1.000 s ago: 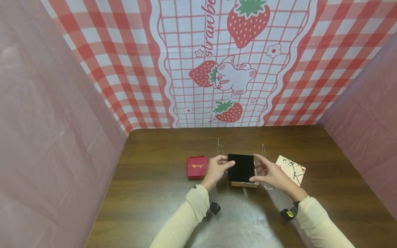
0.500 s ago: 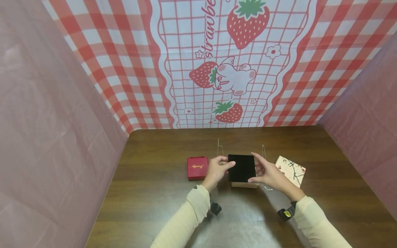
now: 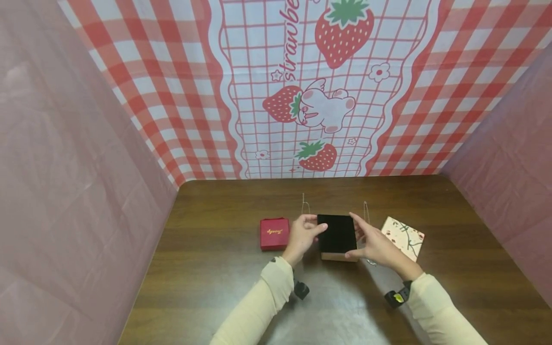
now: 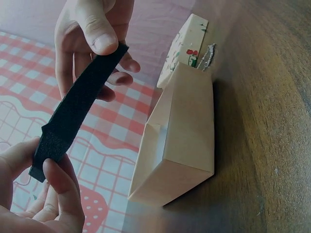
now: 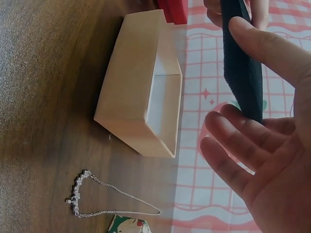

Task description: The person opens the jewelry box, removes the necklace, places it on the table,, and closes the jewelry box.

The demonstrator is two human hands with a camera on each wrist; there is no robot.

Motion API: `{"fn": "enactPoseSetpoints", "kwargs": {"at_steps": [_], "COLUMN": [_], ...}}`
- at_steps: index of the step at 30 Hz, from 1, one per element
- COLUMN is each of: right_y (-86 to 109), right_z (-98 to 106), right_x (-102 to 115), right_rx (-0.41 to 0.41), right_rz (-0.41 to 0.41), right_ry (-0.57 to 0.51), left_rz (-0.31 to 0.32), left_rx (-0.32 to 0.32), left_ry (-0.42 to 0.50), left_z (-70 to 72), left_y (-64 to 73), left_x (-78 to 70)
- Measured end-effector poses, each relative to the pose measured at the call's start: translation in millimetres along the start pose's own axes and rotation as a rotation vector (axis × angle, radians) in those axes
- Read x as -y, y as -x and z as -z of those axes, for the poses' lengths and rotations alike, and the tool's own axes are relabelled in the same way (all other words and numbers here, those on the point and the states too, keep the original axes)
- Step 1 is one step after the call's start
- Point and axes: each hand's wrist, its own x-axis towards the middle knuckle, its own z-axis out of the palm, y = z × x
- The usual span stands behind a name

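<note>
A square black foam pad [image 3: 337, 235] is held level over an open beige box [image 3: 338, 257]. At the pad's left edge my left hand [image 3: 303, 236] pinches it, thumb on top and fingers beneath. My right hand [image 3: 376, 243] holds the opposite side by its near corner, the thumb on the pad and the other fingers spread. In the left wrist view the pad [image 4: 73, 111] looks thin and slightly bent, clear above the box [image 4: 187, 121]. The box's pale inside shows in the right wrist view, beyond its near wall [image 5: 131, 68].
A red box [image 3: 274, 234] with gold lettering sits left of my left hand. The floral lid [image 3: 405, 237] lies to the right. Beside the beige box is a silver chain with a beaded bar [image 5: 77, 194]. Two thin chains, one left [image 3: 305, 207] and one right [image 3: 366, 210], lie farther back.
My right hand has shifted slightly left along the pad, its thumb now nearer the front edge. The pad tilts a little differently over the box; my left hand keeps its pinch.
</note>
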Motion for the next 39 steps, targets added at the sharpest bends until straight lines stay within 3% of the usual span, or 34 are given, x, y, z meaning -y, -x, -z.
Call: {"fn": "enactPoseSetpoints", "kwargs": {"at_steps": [7, 17, 24, 39], "right_y": [-0.6, -1.9, -2.7, -1.7], "right_z": [2, 6, 9, 8], "right_x": [-3, -3, -8, -22], "right_rx": [-0.001, 0.004, 0.011, 0.004], "right_rz": [-0.014, -0.015, -0.005, -0.006], "right_ry": [0.045, 0.010, 0.018, 0.066], "left_rz": [-0.022, -0.053, -0.073, -0.076], "left_rx": [-0.011, -0.008, 0.026, 0.114], "left_ry": [0.003, 0.049, 0.035, -0.221], "left_z": [-1.3, -3.0, -3.1, -3.7], "left_y": [0.1, -0.4, -2.0, -3.5], "left_x": [-2.3, -5.4, -3.6, 2.1]}}
